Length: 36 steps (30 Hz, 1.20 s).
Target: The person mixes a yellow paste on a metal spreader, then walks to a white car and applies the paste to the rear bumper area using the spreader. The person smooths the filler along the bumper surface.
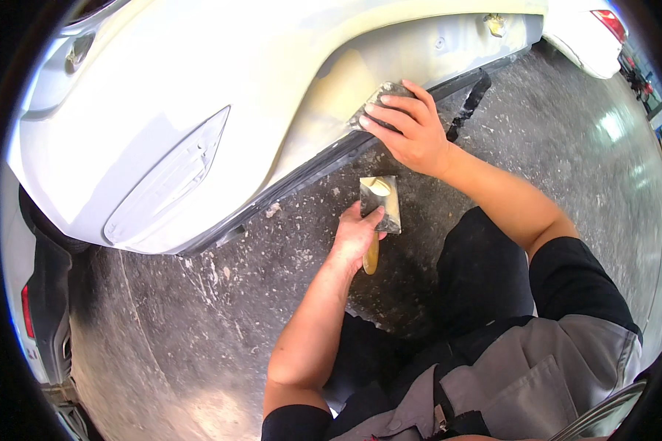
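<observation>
Floor: stained grey concrete (221, 294) under a white bumper (198, 110).
Right hand (412, 132): my grip lies flat, fingers pressing a thin spreader (379, 99) against the bumper's filler patch (338, 92).
Left hand (357, 235): grip closed on a putty knife (380, 202) below, blade carrying filler.
Handling: I judge both blades light, stiff and springy; hold by the handle, filler is sticky.

Bright, even daylight washes the white car bumper (198, 95) nearly featureless, with glare patches on the concrete floor (610, 125) at right. Shadow pools under the bumper. Fisheye bending (heavy black vignette) curves every edge.
</observation>
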Tool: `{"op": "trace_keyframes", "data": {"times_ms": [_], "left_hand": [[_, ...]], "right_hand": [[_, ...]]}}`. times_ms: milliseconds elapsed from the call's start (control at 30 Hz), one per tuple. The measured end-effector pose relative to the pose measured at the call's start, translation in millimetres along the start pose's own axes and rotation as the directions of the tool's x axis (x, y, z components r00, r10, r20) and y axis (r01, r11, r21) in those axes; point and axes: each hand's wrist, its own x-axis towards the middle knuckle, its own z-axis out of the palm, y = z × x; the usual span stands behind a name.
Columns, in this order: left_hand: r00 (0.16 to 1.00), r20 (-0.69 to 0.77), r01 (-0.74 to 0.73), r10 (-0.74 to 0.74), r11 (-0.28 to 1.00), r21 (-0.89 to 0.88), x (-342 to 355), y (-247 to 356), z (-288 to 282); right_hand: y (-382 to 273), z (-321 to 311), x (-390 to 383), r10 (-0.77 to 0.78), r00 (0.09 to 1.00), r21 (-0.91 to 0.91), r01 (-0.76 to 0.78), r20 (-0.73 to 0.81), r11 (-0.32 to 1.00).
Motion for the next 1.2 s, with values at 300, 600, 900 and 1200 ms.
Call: {"op": "trace_keyframes", "data": {"times_ms": [300, 600, 900, 1200], "left_hand": [[1.0, -0.005, -0.01, 0.01, 1.0, 0.017, 0.8, -1.9, 2.1], [1.0, -0.013, -0.019, 0.019, 1.0, 0.021, -0.7, -0.8, 1.9], [1.0, -0.004, -0.011, 0.011, 1.0, 0.005, -1.9, 1.5, 2.8], [1.0, -0.018, -0.014, 0.014, 1.0, -0.011, -7.4, 1.7, 1.0]], "right_hand": [[10.8, -20.1, 37.2, -0.013, 0.998, -0.005, 0.013, -0.067, 1.0], [6.8, -12.0, 88.9, -0.229, 0.973, 0.042, 0.23, -0.027, 0.972], [9.1, -19.0, 42.8, -0.181, 0.972, 0.05, 0.176, 0.147, 0.983], [18.1, -33.6, 15.4, -0.053, 0.998, -0.022, 0.053, 0.026, 0.998]]}}
